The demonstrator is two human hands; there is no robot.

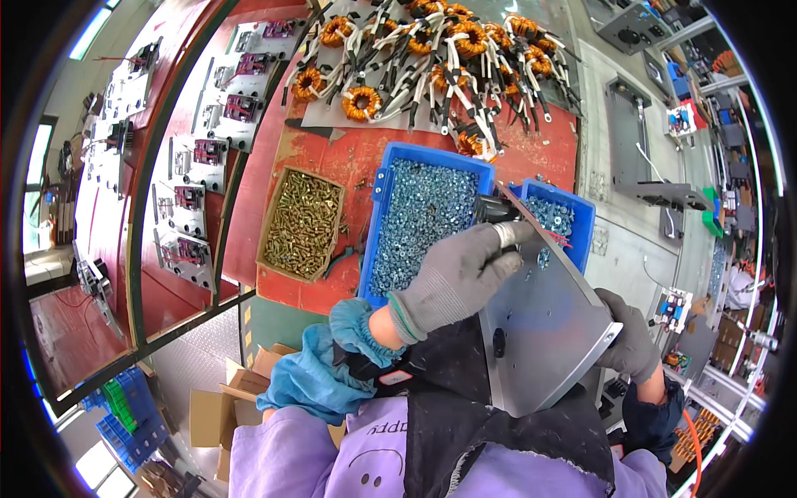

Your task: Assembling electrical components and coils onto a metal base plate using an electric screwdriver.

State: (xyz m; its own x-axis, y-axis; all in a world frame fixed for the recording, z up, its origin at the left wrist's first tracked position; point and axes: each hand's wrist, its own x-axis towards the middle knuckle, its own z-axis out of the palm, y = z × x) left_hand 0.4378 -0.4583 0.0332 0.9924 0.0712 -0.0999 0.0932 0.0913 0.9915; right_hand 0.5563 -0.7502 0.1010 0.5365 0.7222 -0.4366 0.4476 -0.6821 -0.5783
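A grey sheet-metal panel (544, 332) with a bent edge and several holes stands tilted in front of me. My right hand (628, 336), in a grey glove, grips its right edge, with part of the fingers hidden behind the metal. My left hand (457, 278), also gloved, is at the panel's upper left side, its index finger and thumb drawn together against the metal. Whatever those fingers hold is too small or hidden to make out. A black part (496, 209) and red wires (558, 238) show at the panel's far end.
Beyond the panel are a blue bin (374, 224) of small silvery hardware, a smaller blue bin (588, 220) and a box (270, 224) of brass-coloured screws. Copper-wound ring coils (362, 103) with white leads pile up behind. Racked panel assemblies (184, 249) stand left; a cardboard box (207, 415) lies below.
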